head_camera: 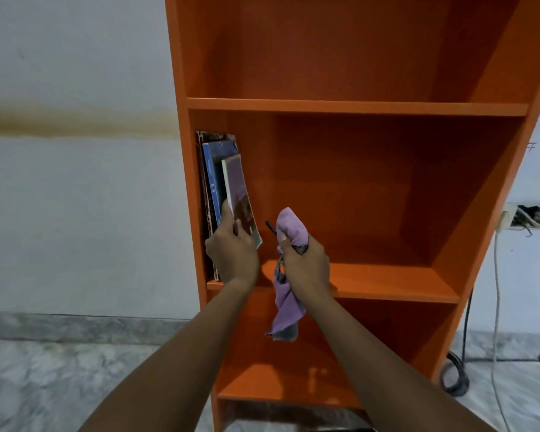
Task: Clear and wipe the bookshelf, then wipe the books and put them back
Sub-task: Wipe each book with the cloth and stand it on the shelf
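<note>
The left hand (pixel 231 257) curls round the lower edge of a purple-covered book (pixel 238 185). The book tilts against a blue book (pixel 214 169) and perhaps two more, standing at the left end of the middle shelf (pixel 387 285) of the orange bookshelf (pixel 356 106). Just right of it, not touching, the right hand (pixel 306 269) clutches a bunched purple cloth (pixel 289 224), its tail hanging down.

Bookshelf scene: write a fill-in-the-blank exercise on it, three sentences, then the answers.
1. The left hand grips a book at the ____ end of the middle shelf.
2. The right hand holds a cloth whose colour is ____.
3. The colour of the bookshelf is ____.
Missing words: left; purple; orange.
</note>
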Tool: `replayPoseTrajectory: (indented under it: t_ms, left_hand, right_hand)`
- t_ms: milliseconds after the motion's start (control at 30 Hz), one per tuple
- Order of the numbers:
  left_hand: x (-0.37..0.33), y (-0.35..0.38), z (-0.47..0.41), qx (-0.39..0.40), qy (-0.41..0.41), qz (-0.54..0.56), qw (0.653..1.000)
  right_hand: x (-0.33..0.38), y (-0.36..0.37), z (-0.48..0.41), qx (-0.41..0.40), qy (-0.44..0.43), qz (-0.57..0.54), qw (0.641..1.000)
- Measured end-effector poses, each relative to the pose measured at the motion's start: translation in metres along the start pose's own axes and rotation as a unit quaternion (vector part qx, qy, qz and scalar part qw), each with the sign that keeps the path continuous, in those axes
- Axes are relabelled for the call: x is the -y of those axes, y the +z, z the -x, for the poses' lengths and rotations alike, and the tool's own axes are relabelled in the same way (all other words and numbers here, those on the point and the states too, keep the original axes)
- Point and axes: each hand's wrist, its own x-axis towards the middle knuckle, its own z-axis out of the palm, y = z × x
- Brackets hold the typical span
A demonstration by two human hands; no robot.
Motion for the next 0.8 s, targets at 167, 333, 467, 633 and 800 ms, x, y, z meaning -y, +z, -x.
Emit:
replayPoseTrajectory:
  t_ms: [167,333,467,633,800]
  left_hand:
    - [0.01,0.007,0.001,-0.006,-0.035,-0.01,0.999]
    - [0.002,-0.001,0.008,-0.003,-0.063,-0.008,0.998]
    - [-0.012,-0.025,0.035,-0.021,-0.101,-0.024,0.994]
    - [-0.005,-0.061,0.105,0.135,-0.175,-0.115,0.968]
    - [0.038,-0.084,0.214,0.421,-0.267,-0.168,0.851]
  right_hand:
    - [-0.017,0.001,0.006,0.0,0.025,0.001,1.0]
    - [-0.019,-0.011,0.023,0.002,0.036,-0.008,0.999]
    - [-0.014,-0.032,0.047,0.007,0.043,-0.003,0.999]
    - [-0.027,-0.072,0.106,-0.017,0.096,-0.004,0.995]
    - [-0.089,-0.113,0.181,-0.017,0.295,-0.038,0.955]
